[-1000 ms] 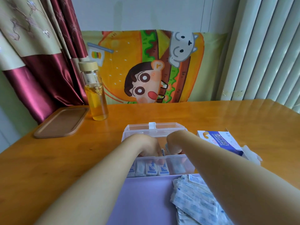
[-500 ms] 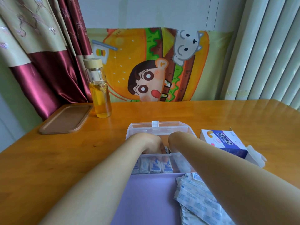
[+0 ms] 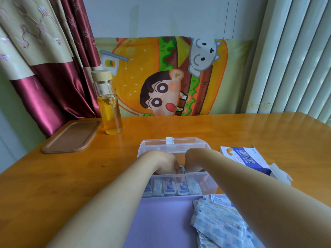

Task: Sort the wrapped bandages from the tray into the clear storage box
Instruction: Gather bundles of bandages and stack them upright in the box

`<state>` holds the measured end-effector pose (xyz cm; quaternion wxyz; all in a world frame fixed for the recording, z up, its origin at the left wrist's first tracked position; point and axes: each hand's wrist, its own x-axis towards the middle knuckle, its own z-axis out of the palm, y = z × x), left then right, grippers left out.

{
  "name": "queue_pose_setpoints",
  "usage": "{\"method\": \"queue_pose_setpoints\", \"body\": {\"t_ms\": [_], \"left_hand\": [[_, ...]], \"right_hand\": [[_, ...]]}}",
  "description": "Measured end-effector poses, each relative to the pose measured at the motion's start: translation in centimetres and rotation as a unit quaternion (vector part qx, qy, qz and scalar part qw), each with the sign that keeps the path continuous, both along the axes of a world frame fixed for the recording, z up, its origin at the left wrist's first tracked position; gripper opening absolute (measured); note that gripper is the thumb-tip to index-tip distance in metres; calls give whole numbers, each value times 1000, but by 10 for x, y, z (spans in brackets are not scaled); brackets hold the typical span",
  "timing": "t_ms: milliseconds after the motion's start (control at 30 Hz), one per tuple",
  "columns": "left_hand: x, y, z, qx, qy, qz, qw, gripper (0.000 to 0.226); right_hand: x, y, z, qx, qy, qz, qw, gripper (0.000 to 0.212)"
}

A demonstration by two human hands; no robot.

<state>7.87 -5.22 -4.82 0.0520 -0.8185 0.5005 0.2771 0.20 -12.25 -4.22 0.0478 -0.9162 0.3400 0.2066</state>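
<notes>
Head view: both hands are reached into the clear storage box (image 3: 202, 174), set mid-table (image 3: 53, 185). The left hand (image 3: 163, 164) is curled down over the front compartment, its fingertips (image 3: 179, 178) pinched on one upright bandage (image 3: 182, 170). The right hand (image 3: 194, 162) is folded at the wrist at 3 o'clock of it, fingers hidden, so its grip cannot be told. A bandage row (image 3: 168, 188) is stood against the front wall. A loose pile (image 3: 220, 222) is stacked on the purple tray (image 3: 157, 221), at 6 o'clock of the box. A carton (image 3: 245, 160) is seen at 3 o'clock, a bottle (image 3: 109, 104) at 11 o'clock
</notes>
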Motion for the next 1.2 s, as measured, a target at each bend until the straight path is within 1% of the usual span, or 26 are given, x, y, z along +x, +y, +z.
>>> {"method": "queue_pose_setpoints", "body": {"t_ms": [67,167,200,267,300,333,367,400,433,500,533,567,633,733,800,867,933,1033,1200], "left_hand": [[0,0,1,3,-1,-2,1000,38],[0,4,5,-1,-15,-15,1000,28],[0,5,7,-12,-17,-13,1000,25],[0,10,10,-48,-1,4,999,29],[0,14,12,-76,8,15,997,30],[-1,19,13,-114,15,28,993,30],[-1,25,14,-165,17,42,985,29],[-4,33,15,-226,15,54,972,27],[-8,41,14,-290,14,63,955,27],[-26,63,12,-392,26,75,916,25],[-37,74,10,-419,37,75,904,24],[-48,84,8,-429,49,71,899,23],[-67,93,-1,-408,65,57,909,22],[-92,90,-16,-349,33,1,937,25],[-105,85,-24,-312,2,-32,949,37],[-110,80,-33,-273,-8,-31,962,51],[-114,79,-43,-240,-11,-14,971,59],[-117,81,-54,-249,-2,12,968,63],[-122,89,-59,-313,67,64,945,61]], "right_hand": [[-2,-1,-1,0,9,14,1000,38],[-7,0,10,9,-18,21,1000,35],[-9,1,15,6,-37,21,999,29],[-16,5,26,-22,-93,26,995,16],[-21,7,31,-44,-137,39,989,15],[-29,9,35,-54,-189,50,979,18],[-40,11,39,-57,-236,57,968,23],[-56,14,42,-57,-259,70,962,25],[-72,18,44,-57,-254,92,961,23],[-108,23,38,-44,-213,126,968,19],[-124,26,32,-29,-187,127,974,18],[-136,27,24,-16,-160,123,979,17],[-150,25,8,-3,-144,108,984,19],[-159,20,-9,33,-194,72,978,29],[-164,22,-17,43,-216,53,974,46],[-166,29,-24,26,-211,49,976,59],[-168,39,-29,1,-201,55,978,63],[-168,48,-35,-10,-209,62,976,60],[-169,49,-36,32,-216,37,975,52]]}}
